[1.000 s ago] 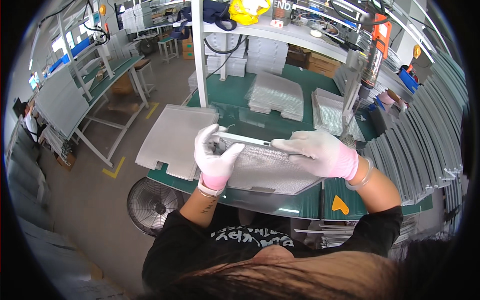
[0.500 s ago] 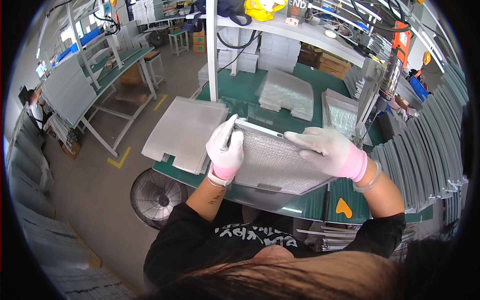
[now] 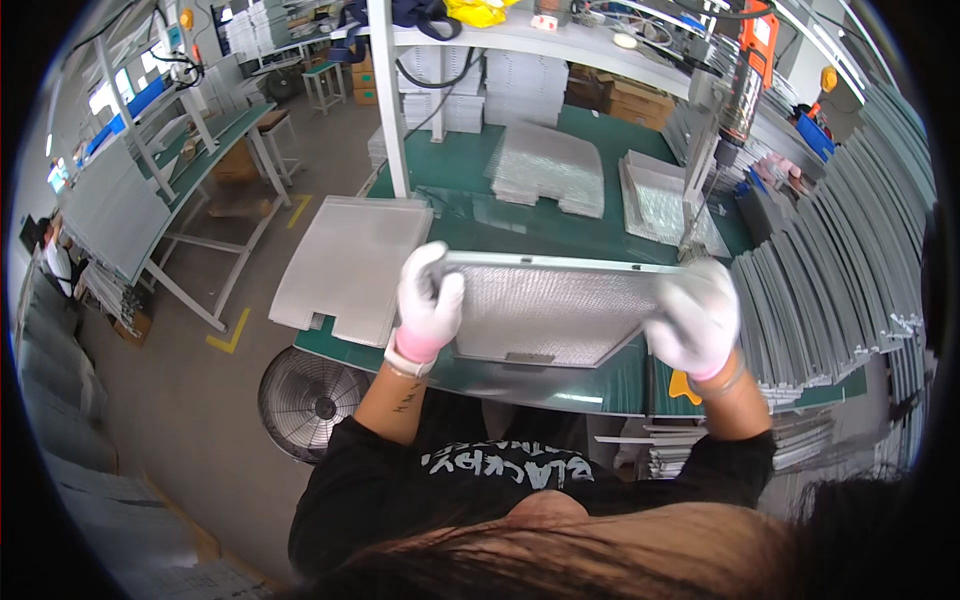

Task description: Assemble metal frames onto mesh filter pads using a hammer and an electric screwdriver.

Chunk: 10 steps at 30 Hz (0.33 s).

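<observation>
I hold a framed metal mesh panel (image 3: 555,308) between my hands, tilted above the near edge of the green table. My left hand (image 3: 430,305), in a white glove with a pink cuff, is closed round its left end. At its right end is my right hand (image 3: 697,318), gloved too and slightly blurred, with the fingers curled over the edge. The panel has a pale metal rim along the top and a small dark tab on the lower edge. Left of my left hand lies a stack of notched mesh sheets (image 3: 350,265).
Further back are a second sheet stack (image 3: 548,165) and a bagged pile (image 3: 660,195). An orange power screwdriver (image 3: 748,75) hangs on a stand at right. Many grey frames (image 3: 830,260) stand along the right side. A floor fan (image 3: 315,400) sits below left; an orange piece (image 3: 682,386) shows beside my right wrist.
My right hand has moved from the panel's top edge to its right end. The panel has turned so its top rim lies nearly level. The view has shifted somewhat.
</observation>
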Tool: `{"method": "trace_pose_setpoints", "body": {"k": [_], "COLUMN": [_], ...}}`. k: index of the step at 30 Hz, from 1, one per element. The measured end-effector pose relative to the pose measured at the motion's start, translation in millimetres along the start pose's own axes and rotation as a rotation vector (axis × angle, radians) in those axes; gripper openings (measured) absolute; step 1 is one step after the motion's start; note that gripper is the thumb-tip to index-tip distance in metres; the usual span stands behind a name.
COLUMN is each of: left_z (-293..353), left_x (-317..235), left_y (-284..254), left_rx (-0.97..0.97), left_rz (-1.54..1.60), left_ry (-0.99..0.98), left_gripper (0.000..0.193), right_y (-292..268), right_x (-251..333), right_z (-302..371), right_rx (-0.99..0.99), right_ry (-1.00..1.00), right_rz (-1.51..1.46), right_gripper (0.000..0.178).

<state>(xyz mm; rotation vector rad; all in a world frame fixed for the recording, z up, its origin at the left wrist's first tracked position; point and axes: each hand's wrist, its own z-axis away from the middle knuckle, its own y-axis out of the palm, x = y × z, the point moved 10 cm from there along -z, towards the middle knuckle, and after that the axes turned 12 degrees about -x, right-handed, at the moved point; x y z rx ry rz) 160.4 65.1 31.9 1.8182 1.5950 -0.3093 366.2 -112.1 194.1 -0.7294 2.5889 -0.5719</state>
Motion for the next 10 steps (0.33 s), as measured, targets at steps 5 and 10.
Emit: {"method": "trace_pose_setpoints", "body": {"k": [5, 10], "left_z": [23, 71], "left_x": [-77, -107], "left_y": [7, -15], "left_rx": [0.202, 0.765], "left_rz": [0.076, 0.178], "left_ry": [0.176, 0.237], "left_gripper": [0.012, 0.05], "right_y": [-57, -21], "right_x": [-54, -36], "right_z": [247, 395], "right_rx": [-0.72, -0.24], "right_ry": [1.111, 1.604], "right_rz": [0.003, 0.228], "right_gripper": [0.039, 0.035]}}
